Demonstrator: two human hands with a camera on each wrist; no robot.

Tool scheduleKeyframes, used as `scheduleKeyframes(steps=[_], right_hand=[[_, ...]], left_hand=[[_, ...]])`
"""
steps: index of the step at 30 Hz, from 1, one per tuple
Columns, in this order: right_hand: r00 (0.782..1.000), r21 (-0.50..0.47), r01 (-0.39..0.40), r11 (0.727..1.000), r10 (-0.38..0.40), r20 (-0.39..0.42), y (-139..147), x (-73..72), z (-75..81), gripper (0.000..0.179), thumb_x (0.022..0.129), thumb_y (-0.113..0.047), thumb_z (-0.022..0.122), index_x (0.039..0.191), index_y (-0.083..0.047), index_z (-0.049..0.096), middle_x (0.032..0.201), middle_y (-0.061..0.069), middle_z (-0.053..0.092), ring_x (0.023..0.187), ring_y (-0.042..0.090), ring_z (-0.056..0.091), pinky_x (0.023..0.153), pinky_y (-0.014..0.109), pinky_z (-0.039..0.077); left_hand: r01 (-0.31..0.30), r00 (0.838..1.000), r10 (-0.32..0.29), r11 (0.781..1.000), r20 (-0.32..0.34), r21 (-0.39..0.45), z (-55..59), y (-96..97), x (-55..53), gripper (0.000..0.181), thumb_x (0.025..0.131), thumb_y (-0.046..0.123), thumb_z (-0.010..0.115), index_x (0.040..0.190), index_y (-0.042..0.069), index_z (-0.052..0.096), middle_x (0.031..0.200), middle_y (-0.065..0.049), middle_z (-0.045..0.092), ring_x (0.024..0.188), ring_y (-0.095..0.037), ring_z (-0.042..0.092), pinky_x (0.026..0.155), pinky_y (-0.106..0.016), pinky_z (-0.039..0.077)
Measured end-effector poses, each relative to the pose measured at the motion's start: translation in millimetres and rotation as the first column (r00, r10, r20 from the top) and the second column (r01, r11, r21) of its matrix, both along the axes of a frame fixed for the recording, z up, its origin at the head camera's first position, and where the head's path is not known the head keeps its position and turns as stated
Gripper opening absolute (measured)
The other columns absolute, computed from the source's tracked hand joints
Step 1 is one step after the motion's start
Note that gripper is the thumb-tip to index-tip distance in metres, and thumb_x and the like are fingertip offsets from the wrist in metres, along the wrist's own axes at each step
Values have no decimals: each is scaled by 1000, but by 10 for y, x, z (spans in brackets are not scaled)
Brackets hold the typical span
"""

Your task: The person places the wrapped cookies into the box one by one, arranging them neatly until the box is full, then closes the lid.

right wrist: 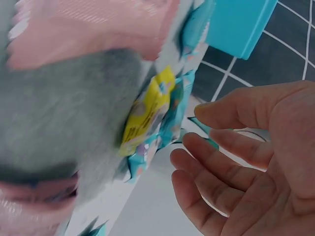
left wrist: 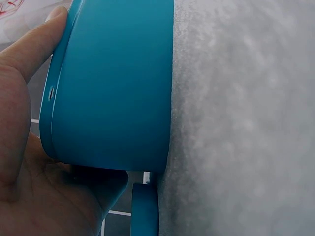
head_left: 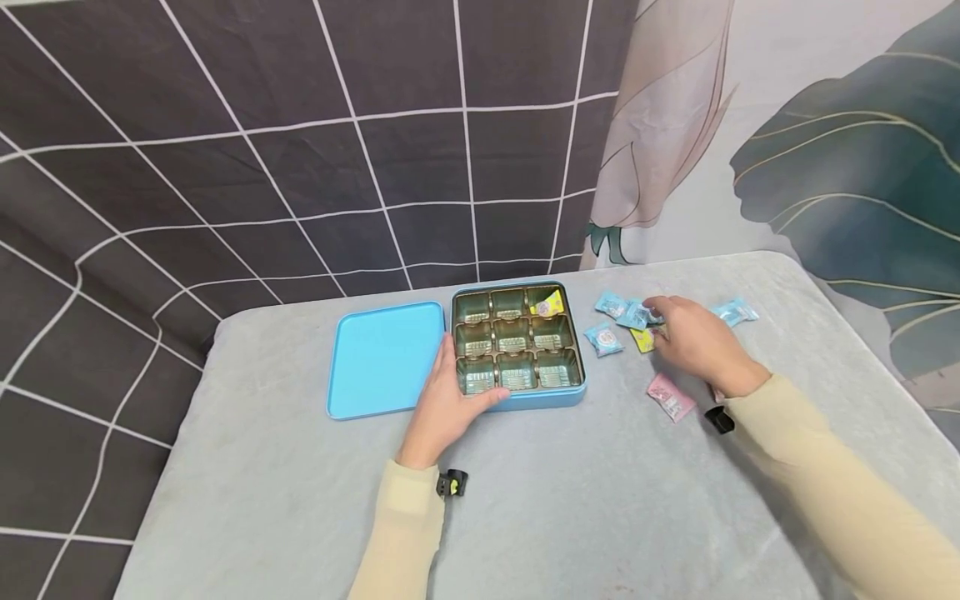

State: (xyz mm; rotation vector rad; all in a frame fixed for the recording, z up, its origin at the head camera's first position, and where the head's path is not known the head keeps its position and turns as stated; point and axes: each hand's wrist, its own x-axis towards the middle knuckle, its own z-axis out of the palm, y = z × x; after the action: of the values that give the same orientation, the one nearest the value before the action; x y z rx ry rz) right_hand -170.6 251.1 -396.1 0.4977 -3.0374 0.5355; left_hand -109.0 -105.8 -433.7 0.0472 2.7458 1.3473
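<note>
A blue tin box (head_left: pixel 517 400) with a gold divided insert lies without its lid, and a yellow candy packet (head_left: pixel 548 303) sits in its back right compartment. My left hand (head_left: pixel 448 410) grips its front left corner, thumb along the front rim and fingers down the left side. In the left wrist view, the thumb lies at the rim of the tin (left wrist: pixel 113 83). Over the candies on the right hovers my right hand (head_left: pixel 701 343), with fingers loosely bent and nothing between them. Nearest to those fingers are a yellow candy packet (right wrist: pixel 148 110) and blue candy packets (right wrist: pixel 178 110).
The blue lid (head_left: pixel 386 362) rests left of the tin. More blue packets (head_left: pixel 603 339) lie right of the tin, with another blue packet (head_left: pixel 735 311) beyond the right hand. A pink packet (head_left: pixel 670 397) lies nearer. Hung cloth (head_left: pixel 420 167) stands behind the grey-covered table (head_left: pixel 277 467).
</note>
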Motion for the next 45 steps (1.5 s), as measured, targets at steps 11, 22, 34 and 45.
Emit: scheduleKeyframes(steps=[11, 22, 34, 45], right_hand=[[1000, 46, -17, 999, 17, 3, 136, 20, -45, 46, 78, 3, 60, 123, 13, 60, 117, 31, 65, 108, 48, 61, 86, 61, 48], [996, 110, -87, 990, 87, 9, 221, 8, -106, 39, 78, 0, 69, 115, 10, 65, 106, 27, 66, 95, 43, 64, 79, 60, 52], [991, 141, -133, 981, 131, 27, 318, -52, -169, 37, 79, 0, 69, 115, 8, 68, 105, 27, 66, 94, 42, 64, 75, 58, 53], [993, 142, -111, 984, 105, 50, 329, -34, -182, 37, 81, -8, 77, 113, 8, 67, 110, 28, 67, 98, 44, 65, 84, 60, 50]], left_hand=[[-3, 1000, 3, 1000, 1, 3, -9, -3, 0, 124, 78, 54, 83, 161, 4, 6, 168, -14, 7, 152, -27, 12, 121, -47, 20], [1, 1000, -1, 1000, 2, 6, 13, 8, 3, 123, 78, 53, 83, 161, 3, 7, 168, -15, 8, 152, -28, 13, 120, -49, 21], [7, 1000, -7, 1000, -1, -4, 17, 1, 14, 123, 78, 52, 83, 161, 3, 6, 167, -16, 8, 152, -29, 13, 120, -49, 21], [-6, 1000, 6, 1000, -3, 5, 16, 5, -2, 124, 77, 53, 84, 161, 3, 8, 168, -15, 8, 152, -28, 13, 120, -49, 22]])
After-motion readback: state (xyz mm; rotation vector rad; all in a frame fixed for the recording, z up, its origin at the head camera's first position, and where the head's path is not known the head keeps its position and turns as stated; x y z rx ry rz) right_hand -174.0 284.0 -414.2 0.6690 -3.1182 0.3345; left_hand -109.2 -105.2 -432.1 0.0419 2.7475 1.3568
